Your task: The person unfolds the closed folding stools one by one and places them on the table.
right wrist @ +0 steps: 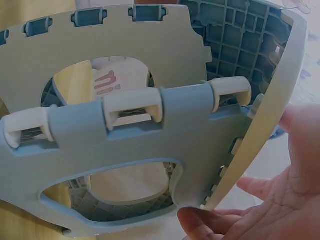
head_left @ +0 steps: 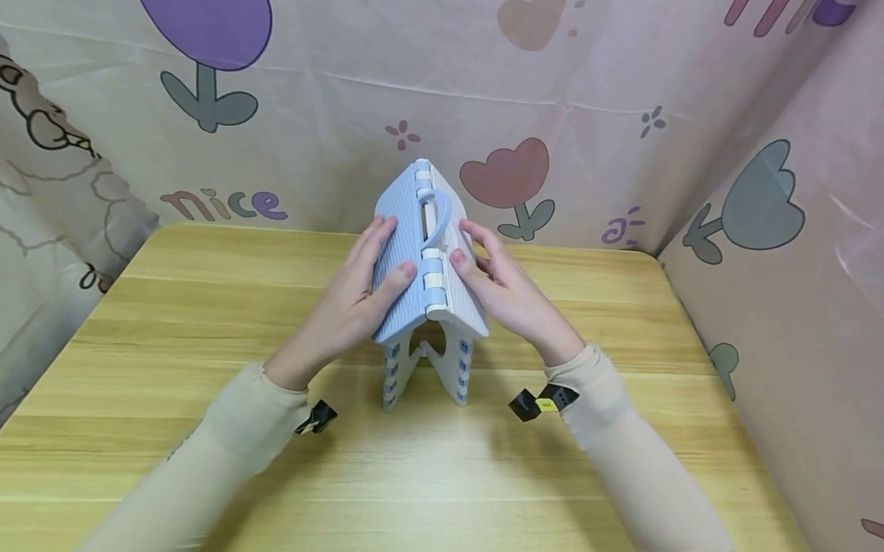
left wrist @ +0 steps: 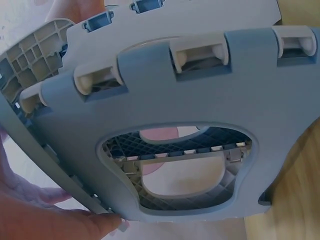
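Observation:
A pale blue and white folding step stool (head_left: 401, 250) stands half-folded on the table, its two-part top peaked like a roof and a looped handle (head_left: 442, 219) upright at the ridge. On the blue half, my left hand (head_left: 349, 297) lies with fingers fairly straight and thumb near the ridge. My right hand (head_left: 514, 299) rests against the white half, thumb and fingertips on its outer face. Below, the hinged legs (head_left: 459, 366) spread apart in an inverted V. In the left wrist view, a leg panel (left wrist: 75, 135) with a large oval opening shows beneath the top.
The stool stands on a wooden table (head_left: 581, 492). Behind it hangs a printed curtain (head_left: 330, 126), close to the table's back edge, with more cloth at both sides. Each wrist carries a small black camera (head_left: 525, 405).

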The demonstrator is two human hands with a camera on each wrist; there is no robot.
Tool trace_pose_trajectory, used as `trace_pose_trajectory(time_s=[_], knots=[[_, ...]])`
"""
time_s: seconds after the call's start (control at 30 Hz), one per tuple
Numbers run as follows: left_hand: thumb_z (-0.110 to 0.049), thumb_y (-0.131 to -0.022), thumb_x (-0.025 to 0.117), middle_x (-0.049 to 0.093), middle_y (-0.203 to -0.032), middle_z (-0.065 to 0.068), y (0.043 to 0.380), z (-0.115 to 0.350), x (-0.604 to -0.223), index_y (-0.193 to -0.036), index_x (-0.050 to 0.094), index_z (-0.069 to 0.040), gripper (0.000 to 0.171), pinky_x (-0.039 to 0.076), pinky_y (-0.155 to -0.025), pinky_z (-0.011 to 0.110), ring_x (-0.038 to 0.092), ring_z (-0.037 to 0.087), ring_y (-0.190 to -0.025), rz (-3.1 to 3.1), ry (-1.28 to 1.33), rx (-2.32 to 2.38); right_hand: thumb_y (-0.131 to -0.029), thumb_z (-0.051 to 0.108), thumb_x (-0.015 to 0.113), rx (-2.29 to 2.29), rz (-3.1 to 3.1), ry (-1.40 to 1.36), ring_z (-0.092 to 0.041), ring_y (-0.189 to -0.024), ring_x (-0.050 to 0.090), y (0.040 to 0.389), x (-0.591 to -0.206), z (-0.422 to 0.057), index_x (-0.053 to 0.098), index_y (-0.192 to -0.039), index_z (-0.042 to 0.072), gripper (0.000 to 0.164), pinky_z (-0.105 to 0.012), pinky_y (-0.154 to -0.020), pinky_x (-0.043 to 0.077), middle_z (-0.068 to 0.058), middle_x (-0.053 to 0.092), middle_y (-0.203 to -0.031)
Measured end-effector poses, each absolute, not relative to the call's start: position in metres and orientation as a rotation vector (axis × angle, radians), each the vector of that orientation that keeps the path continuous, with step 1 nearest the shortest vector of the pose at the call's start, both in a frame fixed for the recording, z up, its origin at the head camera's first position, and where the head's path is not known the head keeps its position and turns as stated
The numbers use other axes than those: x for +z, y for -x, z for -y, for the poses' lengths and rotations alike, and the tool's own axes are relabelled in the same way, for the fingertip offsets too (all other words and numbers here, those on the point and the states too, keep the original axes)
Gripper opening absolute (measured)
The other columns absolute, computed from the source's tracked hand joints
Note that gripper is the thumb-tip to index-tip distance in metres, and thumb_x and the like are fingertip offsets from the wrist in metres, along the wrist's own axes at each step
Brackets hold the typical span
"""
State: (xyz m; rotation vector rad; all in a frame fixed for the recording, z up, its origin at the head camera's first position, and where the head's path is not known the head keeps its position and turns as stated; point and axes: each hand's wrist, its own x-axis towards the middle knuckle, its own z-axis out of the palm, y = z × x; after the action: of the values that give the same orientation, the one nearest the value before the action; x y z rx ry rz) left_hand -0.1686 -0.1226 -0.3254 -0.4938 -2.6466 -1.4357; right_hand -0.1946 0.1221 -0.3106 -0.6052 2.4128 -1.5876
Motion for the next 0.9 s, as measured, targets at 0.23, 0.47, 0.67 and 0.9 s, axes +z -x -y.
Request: trace_pose_trajectory(time_s=[0.23, 0.47, 0.67, 0.9], knots=[[-0.051, -0.103, 0.061, 0.009, -0.182, 0.011, 0.154, 0.141, -0.346, -0.174, 0.012, -0.026, 0.090, 0.032, -0.126, 0.065, 0.023, 0.042, -0.165, 2.577, 0.563, -1.719, -0.115, 0.042, 0.047, -1.605, -2.354, 0.643, -0.040, -0.145, 0.056, 0.184, -0.332, -0.138, 0.015, -0.172, 0.017, 0.071, -0.058, -0.117, 0.051, -0.025, 0.043, -0.167], [-0.057, -0.098, 0.072, 0.049, -0.160, 0.031, 0.148, 0.154, -0.365, -0.173, 0.004, -0.037, 0.103, 0.050, -0.114, 0.064, 0.057, 0.047, -0.142, 2.517, 0.688, -1.980, -0.090, 0.086, 0.058, -1.647, -2.191, 0.688, -0.043, -0.137, 0.063, 0.179, -0.354, -0.153, 0.007, -0.172, 0.025, 0.115, -0.063, -0.118, 0.048, -0.030, 0.062, -0.148], [-0.052, -0.100, 0.072, 0.060, -0.147, 0.034, 0.149, 0.156, -0.370, -0.172, -0.001, -0.041, 0.103, 0.056, -0.110, 0.048, 0.066, 0.044, -0.131, 2.442, 0.735, -2.185, -0.090, 0.087, 0.056, -1.686, -2.070, 0.670, -0.045, -0.148, 0.052, 0.177, -0.361, -0.152, 0.005, -0.172, 0.018, 0.119, -0.065, -0.125, 0.038, -0.032, 0.053, -0.156], [-0.035, -0.104, 0.069, 0.056, -0.153, 0.033, 0.149, 0.156, -0.369, -0.172, -0.001, -0.040, 0.099, 0.053, -0.114, 0.049, 0.063, 0.044, -0.137, 2.409, 0.716, -2.276, -0.092, 0.083, 0.060, -1.742, -1.988, 0.688, -0.042, -0.147, 0.053, 0.179, -0.363, -0.152, 0.003, -0.171, 0.015, 0.119, -0.064, -0.127, 0.036, -0.032, 0.054, -0.155]])
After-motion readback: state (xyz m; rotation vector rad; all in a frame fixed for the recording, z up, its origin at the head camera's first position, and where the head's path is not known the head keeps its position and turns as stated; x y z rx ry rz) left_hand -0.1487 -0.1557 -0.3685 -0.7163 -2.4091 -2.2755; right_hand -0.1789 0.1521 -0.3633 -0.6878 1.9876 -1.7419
